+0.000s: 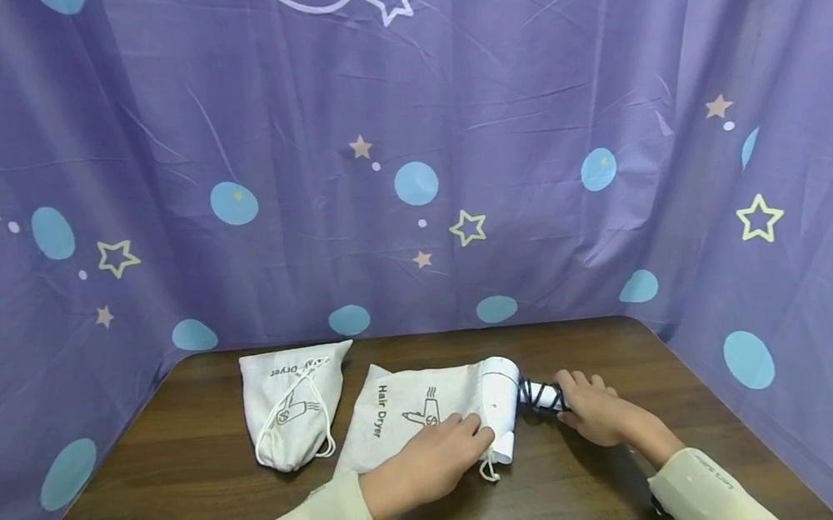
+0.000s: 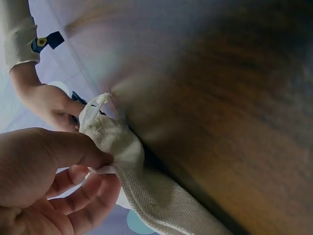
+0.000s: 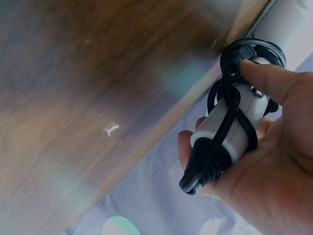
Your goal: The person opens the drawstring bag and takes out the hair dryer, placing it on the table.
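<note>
A white hair dryer (image 1: 502,407) lies at the mouth of a cream cloth bag (image 1: 418,394) printed "Hair Dryer". Its head overlaps the bag's opening, and its handle points right with a black cord (image 3: 230,105) wound around it. My right hand (image 1: 592,406) grips that handle (image 3: 249,105), fingers curled round it and the cord. With thumb and fingers, my left hand (image 1: 439,459) pinches the bag's near edge by the opening; the left wrist view shows the pinched cloth (image 2: 120,152) close up. A drawstring loop (image 1: 488,466) hangs from the bag's near corner.
Another cream drawstring bag (image 1: 295,410) with the same print lies at the left, its neck gathered toward the near side. Both bags are on a dark brown wooden table (image 1: 201,448). A purple patterned curtain (image 1: 419,285) stands behind the table and along both sides.
</note>
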Demonstrator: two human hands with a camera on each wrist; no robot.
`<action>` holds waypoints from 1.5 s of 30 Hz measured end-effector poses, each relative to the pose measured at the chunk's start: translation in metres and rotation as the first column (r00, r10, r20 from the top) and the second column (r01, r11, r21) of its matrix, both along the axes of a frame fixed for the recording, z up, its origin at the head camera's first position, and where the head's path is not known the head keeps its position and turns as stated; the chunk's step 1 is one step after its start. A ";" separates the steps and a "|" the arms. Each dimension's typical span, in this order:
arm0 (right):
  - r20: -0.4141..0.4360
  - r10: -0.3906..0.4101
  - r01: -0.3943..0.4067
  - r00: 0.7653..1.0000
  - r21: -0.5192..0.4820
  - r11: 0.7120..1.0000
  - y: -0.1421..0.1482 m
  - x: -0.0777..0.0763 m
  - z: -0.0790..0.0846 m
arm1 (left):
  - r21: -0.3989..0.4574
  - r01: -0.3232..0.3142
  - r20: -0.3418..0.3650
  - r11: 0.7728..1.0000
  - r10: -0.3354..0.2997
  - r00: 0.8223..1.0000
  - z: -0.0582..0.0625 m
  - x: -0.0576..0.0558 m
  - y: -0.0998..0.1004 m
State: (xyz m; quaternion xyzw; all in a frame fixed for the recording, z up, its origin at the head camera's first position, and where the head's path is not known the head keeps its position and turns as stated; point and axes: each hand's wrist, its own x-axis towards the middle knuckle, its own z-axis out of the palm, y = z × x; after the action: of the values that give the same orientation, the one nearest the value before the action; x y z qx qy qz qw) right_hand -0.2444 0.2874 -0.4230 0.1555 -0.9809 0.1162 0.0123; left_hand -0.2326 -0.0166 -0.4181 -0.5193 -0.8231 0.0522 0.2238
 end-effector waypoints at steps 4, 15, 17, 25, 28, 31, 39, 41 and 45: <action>0.001 0.004 -0.004 1.000 0.003 1.000 -0.001 -0.001 0.000 | 0.001 -0.011 0.048 1.000 0.011 0.999 0.001 -0.002 -0.003; -0.037 0.011 -0.011 0.999 0.006 1.000 0.005 -0.001 -0.001 | 0.055 -0.027 0.287 0.998 0.010 0.958 0.003 -0.023 -0.027; -0.051 0.011 -0.011 0.999 0.004 1.000 0.006 -0.001 -0.001 | 0.061 -0.028 0.298 0.998 0.009 0.954 0.004 -0.024 -0.028; -0.114 0.005 -0.004 0.993 0.011 1.000 0.013 0.002 -0.001 | 0.076 -0.056 0.303 0.996 0.031 0.952 0.006 -0.020 -0.023; -0.153 0.019 -0.018 0.988 0.012 1.000 0.020 0.003 0.001 | 0.080 -0.058 0.299 0.995 0.032 0.954 0.006 -0.019 -0.023; -0.177 0.025 -0.026 0.984 -0.002 1.000 0.027 0.005 0.005 | 0.087 -0.048 0.286 0.995 0.021 0.958 0.006 -0.019 -0.023; -0.215 -0.006 0.001 0.977 -0.023 1.000 0.044 0.004 0.019 | 0.101 -0.025 0.271 0.995 -0.003 0.963 0.004 -0.019 -0.023; -0.223 -0.020 0.015 0.975 -0.022 1.000 0.047 0.004 0.021 | 0.097 -0.026 0.274 0.995 -0.001 0.962 0.003 -0.019 -0.023; -0.244 -0.058 0.053 0.968 -0.025 0.998 0.051 0.001 0.026 | 0.094 -0.031 0.274 0.995 0.004 0.962 0.004 -0.019 -0.023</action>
State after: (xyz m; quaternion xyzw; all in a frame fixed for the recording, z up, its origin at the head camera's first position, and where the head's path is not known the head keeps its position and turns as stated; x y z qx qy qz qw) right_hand -0.2433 0.3379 -0.3974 0.1410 -0.9747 0.1048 0.1378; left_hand -0.2512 -0.0393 -0.4138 -0.5027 -0.8522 -0.0581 0.1327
